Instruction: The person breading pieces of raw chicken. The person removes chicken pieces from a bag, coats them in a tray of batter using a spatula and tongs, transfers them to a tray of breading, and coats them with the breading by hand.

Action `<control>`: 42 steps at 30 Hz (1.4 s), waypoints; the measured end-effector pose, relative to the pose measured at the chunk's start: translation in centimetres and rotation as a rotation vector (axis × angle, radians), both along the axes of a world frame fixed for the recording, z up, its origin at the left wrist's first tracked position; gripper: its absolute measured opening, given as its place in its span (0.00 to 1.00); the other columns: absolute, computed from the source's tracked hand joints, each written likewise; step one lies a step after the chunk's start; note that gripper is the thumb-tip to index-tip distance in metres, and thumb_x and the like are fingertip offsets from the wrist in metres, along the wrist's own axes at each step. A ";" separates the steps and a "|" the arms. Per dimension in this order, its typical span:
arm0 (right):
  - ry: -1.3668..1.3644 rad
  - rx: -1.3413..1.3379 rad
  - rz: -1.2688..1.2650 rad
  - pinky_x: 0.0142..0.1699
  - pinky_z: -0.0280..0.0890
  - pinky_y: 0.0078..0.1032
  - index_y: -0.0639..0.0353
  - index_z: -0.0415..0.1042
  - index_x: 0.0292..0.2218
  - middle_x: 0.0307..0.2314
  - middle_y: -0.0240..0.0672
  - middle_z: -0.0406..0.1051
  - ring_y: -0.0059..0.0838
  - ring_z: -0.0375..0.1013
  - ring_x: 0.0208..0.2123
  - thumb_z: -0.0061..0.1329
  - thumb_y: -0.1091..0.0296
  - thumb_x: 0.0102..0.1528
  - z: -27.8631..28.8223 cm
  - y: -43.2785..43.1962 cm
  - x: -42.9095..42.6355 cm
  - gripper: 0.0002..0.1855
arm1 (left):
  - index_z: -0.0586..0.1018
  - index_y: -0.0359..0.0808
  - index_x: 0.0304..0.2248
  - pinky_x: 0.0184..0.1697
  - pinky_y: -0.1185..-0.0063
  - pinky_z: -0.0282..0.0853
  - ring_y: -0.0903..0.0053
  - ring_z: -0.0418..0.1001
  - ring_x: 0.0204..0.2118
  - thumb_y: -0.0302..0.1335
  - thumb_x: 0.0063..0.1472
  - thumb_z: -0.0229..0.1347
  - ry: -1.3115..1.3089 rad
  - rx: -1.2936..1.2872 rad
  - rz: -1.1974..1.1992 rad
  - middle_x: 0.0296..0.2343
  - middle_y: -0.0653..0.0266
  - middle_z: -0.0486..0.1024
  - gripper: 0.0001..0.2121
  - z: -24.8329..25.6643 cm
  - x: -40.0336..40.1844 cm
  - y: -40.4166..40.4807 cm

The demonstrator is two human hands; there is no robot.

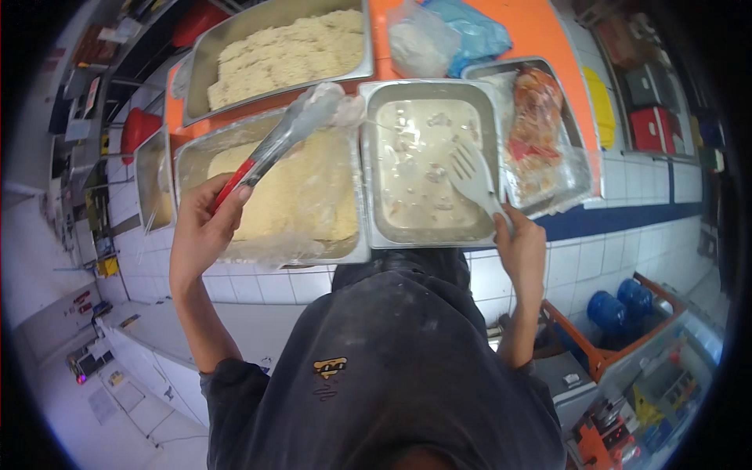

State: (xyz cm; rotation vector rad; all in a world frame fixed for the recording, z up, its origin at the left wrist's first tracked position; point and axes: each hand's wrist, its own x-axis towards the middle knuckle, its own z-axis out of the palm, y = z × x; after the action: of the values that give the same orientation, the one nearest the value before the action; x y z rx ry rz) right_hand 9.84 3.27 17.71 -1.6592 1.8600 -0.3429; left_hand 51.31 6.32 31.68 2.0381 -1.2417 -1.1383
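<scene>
My left hand (214,217) grips red-handled tongs (267,144), their tips at a pale piece of raw meat (346,110) above the top edge of a tray of pale yellow flour or breading (282,194), partly under clear plastic film. My right hand (520,241) holds a white slotted serving fork (473,176), its tines over a steel pan (432,239) of creamy liquid with pieces showing at the surface. Right of that pan, a metal tray (578,191) holds a plastic bag of reddish raw meat (536,111).
Behind stands a deep steel pan (200,76) of crumbly yellow coating on the orange table (529,29). A clear bag of white powder (420,44) and a blue plastic bag (479,35) lie at the back. A smaller metal container (154,182) is at the left.
</scene>
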 end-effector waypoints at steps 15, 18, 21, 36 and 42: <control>0.096 0.076 -0.022 0.39 0.70 0.38 0.69 0.77 0.46 0.26 0.57 0.76 0.48 0.80 0.29 0.50 0.62 0.60 0.5 -0.5 2.7 0.19 | 0.77 0.32 0.30 0.14 0.84 0.49 0.92 0.56 0.13 0.32 0.66 0.56 0.006 0.174 0.305 0.14 0.76 0.64 0.12 -8.8 18.9 7.3; 0.110 0.047 -0.007 0.37 0.70 0.37 0.69 0.77 0.46 0.24 0.55 0.76 0.45 0.79 0.26 0.50 0.63 0.60 0.5 -0.4 3.1 0.19 | 0.76 0.33 0.28 0.16 0.83 0.51 0.90 0.58 0.14 0.34 0.65 0.58 0.053 0.199 0.368 0.15 0.75 0.65 0.13 -13.7 23.3 8.1; 0.115 -0.017 0.033 0.28 0.67 0.27 0.70 0.76 0.47 0.16 0.41 0.74 0.25 0.75 0.19 0.51 0.64 0.61 -0.2 -0.1 2.7 0.19 | 0.78 0.30 0.29 0.20 0.76 0.59 0.80 0.66 0.16 0.39 0.64 0.59 -0.205 0.186 0.367 0.15 0.68 0.70 0.17 -18.1 28.3 10.1; 0.090 0.002 -0.003 0.35 0.69 0.46 0.59 0.79 0.44 0.22 0.56 0.73 0.57 0.75 0.29 0.51 0.63 0.58 1.0 0.3 1.5 0.15 | 0.70 0.39 0.38 0.20 0.85 0.52 0.90 0.58 0.19 0.36 0.69 0.52 0.201 0.100 -0.026 0.20 0.77 0.64 0.09 -8.3 1.6 -2.0; 0.053 0.007 0.009 0.36 0.70 0.47 0.59 0.79 0.43 0.23 0.56 0.74 0.57 0.75 0.29 0.51 0.63 0.58 0.9 0.4 0.4 0.14 | 0.69 0.35 0.33 0.18 0.84 0.52 0.88 0.58 0.17 0.36 0.68 0.53 0.283 0.395 -0.246 0.20 0.72 0.66 0.12 -13.3 -6.0 -9.4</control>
State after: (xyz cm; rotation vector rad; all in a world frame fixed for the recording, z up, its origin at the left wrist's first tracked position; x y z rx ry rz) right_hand 10.27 3.63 18.63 -1.6863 1.8902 -0.2908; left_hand 45.35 -3.05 18.43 1.9283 -1.2194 -1.8423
